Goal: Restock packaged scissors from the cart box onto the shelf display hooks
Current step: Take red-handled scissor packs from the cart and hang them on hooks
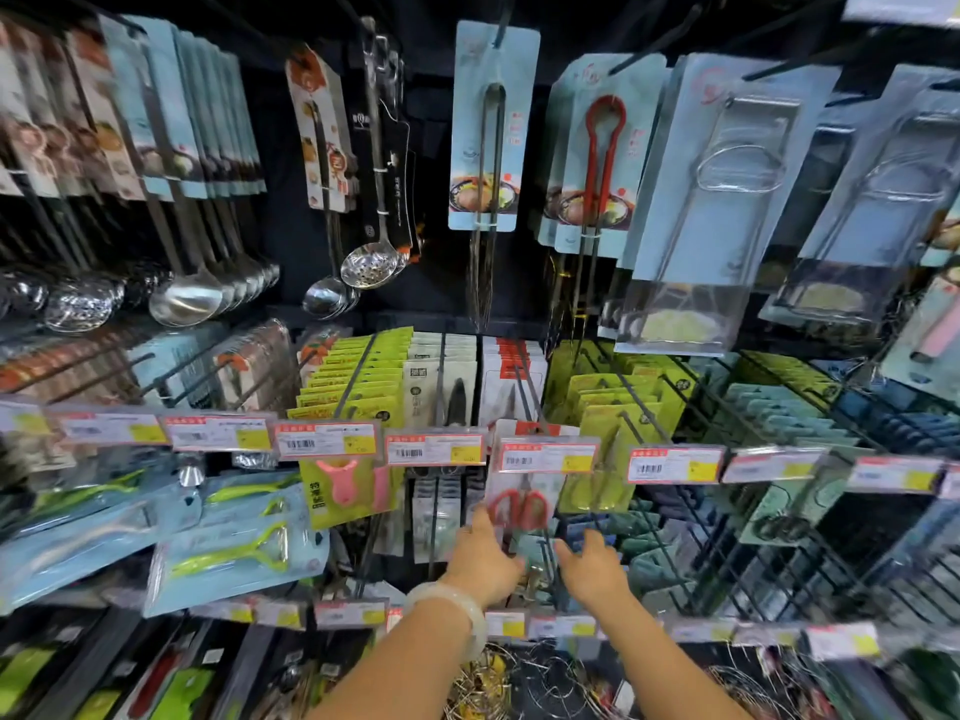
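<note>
Low in the middle of the shelf display, both hands reach in under the row of price tags. The left hand (pixel 480 556), with a pale bangle (pixel 457 610) on its wrist, has its fingers loosely extended, and the fingertips touch the lower edge of a clear pack of red-handled scissors (pixel 519 504). That pack hangs from a display hook (pixel 527 392) just behind the centre price tag (pixel 548 457), with more white-and-red packs lined up on the same hook behind it. The right hand (pixel 592 563) is just beside it, fingers spread and relaxed, holding nothing; whether its fingertips touch the pack or the wire hooks below cannot be told.

Each price tag is white with a red header, a barcode and a yellow patch, but the print is too blurred to read. Left of the scissors hangs a green pack holding a pink peeler (pixel 340 480), with dark characters on the card that cannot be made out. Above hang ladles (pixel 187 301), a slotted spoon (pixel 369 270) and red tongs (pixel 602 148) on pale blue cards with unreadable red lettering.
</note>
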### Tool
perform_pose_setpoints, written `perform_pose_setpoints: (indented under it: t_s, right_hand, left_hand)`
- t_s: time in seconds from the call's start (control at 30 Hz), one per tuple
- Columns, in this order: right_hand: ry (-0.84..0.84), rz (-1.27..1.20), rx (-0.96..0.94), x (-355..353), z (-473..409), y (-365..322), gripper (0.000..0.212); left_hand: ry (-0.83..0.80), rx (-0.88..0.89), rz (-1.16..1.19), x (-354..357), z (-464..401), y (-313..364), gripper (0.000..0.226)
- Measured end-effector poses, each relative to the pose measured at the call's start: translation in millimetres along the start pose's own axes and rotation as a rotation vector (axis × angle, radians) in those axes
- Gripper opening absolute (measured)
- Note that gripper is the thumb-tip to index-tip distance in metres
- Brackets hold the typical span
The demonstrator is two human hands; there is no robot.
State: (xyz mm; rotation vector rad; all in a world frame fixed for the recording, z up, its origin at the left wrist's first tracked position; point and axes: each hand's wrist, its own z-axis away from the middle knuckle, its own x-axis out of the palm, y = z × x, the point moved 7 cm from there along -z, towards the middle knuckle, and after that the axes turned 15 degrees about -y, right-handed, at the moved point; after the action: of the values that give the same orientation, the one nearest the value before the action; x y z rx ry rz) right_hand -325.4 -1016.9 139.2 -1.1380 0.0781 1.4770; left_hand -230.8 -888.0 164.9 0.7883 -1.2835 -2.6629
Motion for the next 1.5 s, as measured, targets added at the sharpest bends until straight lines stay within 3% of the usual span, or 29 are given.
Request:
perform_pose_setpoints:
  t_s: [0.13, 0.33, 0.5, 0.87, 1.2, 1.5]
  right_hand:
    - [-0.087, 0.155, -0.096, 29, 23, -23, 0.054]
    - [-0.159, 0.407, -0.351, 90, 56, -110, 0.051]
    - [-0.238, 0.716, -0.657, 183, 110, -206, 0.061]
    - [-0.338, 1.083, -1.153, 418, 278, -381, 0.058]
    - [-0.502, 1.204, -1.331, 648, 372, -491, 0.063]
    - [-0.688, 1.357, -1.316, 784, 377, -512, 0.064]
  left_hand:
    - [0.072, -0.090, -0.302, -18, 26, -24, 0.079]
    - [0.273, -0.238, -0.475, -73, 88, -92, 0.073]
    - [0.450, -0.419, -0.620, -137, 174, -159, 0.070]
    - [0.685, -0.779, -0.354, -259, 393, -365, 0.065]
    - [0.701, -0.982, -0.162, -336, 539, -560, 0.061]
    - [0.679, -1.032, 0.115, -335, 562, -683, 0.060]
